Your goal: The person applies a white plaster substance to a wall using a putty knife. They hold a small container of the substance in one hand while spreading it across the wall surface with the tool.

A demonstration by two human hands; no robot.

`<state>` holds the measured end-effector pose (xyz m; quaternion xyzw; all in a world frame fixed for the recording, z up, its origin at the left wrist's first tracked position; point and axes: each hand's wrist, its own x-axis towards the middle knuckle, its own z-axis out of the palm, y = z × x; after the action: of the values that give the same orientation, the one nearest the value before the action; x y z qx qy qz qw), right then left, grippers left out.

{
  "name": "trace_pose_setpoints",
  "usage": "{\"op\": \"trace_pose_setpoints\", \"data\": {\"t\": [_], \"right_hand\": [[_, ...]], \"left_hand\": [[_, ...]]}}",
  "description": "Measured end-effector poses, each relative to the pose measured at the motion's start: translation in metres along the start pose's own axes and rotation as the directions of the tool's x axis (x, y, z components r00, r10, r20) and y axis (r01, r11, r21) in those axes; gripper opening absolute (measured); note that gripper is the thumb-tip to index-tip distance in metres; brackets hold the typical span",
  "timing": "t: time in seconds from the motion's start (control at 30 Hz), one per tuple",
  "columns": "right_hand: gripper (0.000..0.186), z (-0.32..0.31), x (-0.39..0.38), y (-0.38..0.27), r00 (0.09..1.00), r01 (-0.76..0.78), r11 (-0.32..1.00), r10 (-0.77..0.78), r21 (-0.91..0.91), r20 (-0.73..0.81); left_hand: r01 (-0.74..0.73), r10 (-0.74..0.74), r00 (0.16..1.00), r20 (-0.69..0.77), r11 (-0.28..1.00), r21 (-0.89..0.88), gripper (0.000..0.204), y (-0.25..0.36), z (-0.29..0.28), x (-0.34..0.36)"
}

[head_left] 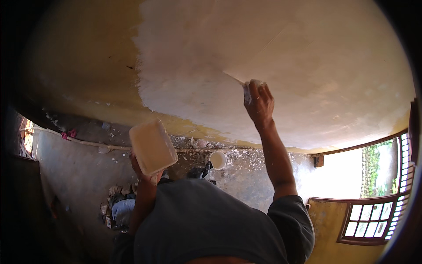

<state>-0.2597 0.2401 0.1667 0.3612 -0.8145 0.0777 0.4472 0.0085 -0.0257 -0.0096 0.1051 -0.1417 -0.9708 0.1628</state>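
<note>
My right hand (260, 104), smeared with white, is raised to the wall and closed around a putty knife. The thin blade of the putty knife (233, 78) shows nearly edge-on, against or very near the wall (198, 53); its handle is hidden in my fingers. A pale coat covers most of this wall, with a ragged edge against the bare yellow part (96, 57) at the left. Lower left, my left hand (135, 163) grips a rectangular whitish plastic tub (153, 147) from its left side and below, its fingers mostly hidden. How full the tub is, I cannot tell.
A white bucket (217, 160) stands on the floor at the wall's foot, among pale flakes. A long pole (99, 144) lies along the wall base. Cloths and bags (122, 207) are heaped at lower left. A bright opening (338, 176) and paned window (368, 220) are at right.
</note>
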Motion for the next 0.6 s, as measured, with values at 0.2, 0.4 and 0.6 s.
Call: {"op": "trace_pose_setpoints", "data": {"t": [0.2, 0.4, 0.6], "right_hand": [[0.014, -0.073, 0.086, 0.042, 1.000, 0.014, 0.994, -0.012, -0.107, 0.022], [0.022, -0.135, 0.176, 0.075, 0.999, 0.036, 0.995, -0.039, -0.094, -0.032], [0.055, -0.222, 0.235, 0.119, 0.906, -0.034, 0.972, 0.129, 0.234, -0.403]], "left_hand": [[0.068, -0.069, 0.997, -0.023, 0.997, -0.035, 0.060, -0.002, 0.002, 0.001], [0.090, -0.093, 0.994, -0.053, 0.995, -0.048, 0.061, 0.001, 0.008, -0.002], [0.090, -0.092, 0.993, -0.070, 0.996, -0.022, 0.056, 0.001, 0.032, -0.004]]}}
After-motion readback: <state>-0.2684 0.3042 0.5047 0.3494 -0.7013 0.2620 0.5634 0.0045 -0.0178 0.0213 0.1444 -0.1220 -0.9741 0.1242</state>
